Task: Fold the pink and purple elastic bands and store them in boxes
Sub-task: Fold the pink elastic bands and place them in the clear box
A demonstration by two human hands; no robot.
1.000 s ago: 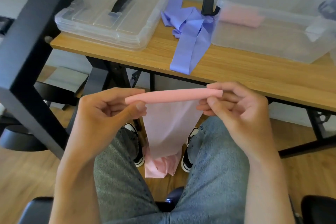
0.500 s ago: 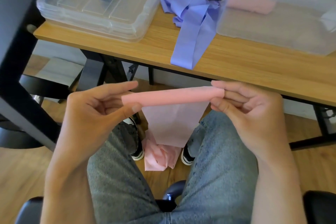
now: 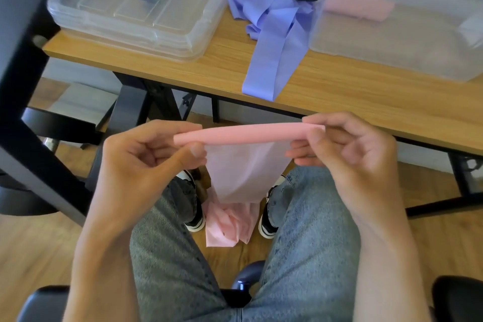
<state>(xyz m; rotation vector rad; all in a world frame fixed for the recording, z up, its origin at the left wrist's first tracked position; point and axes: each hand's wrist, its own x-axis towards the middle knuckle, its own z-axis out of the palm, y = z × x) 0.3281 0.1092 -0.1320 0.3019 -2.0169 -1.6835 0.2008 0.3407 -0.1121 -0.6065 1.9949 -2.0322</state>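
Pink band [image 3: 248, 133] being pinched at rolled top edge by left hand [image 3: 146, 162] and right hand [image 3: 347, 154], below desk [image 3: 366, 97] edge; soft, limp, stretchy, tail trailing floorward, best gripped at roll ends.

The soft stretchy pink band [image 3: 245, 165] between the hands is light pink. Above the hands, the long purple band [image 3: 271, 42] lies on the light brown wooden table [image 3: 366, 97]. The see-through plastic boxes [image 3: 136, 8] have black handles. Below the hands are blue jeans [image 3: 300, 256].
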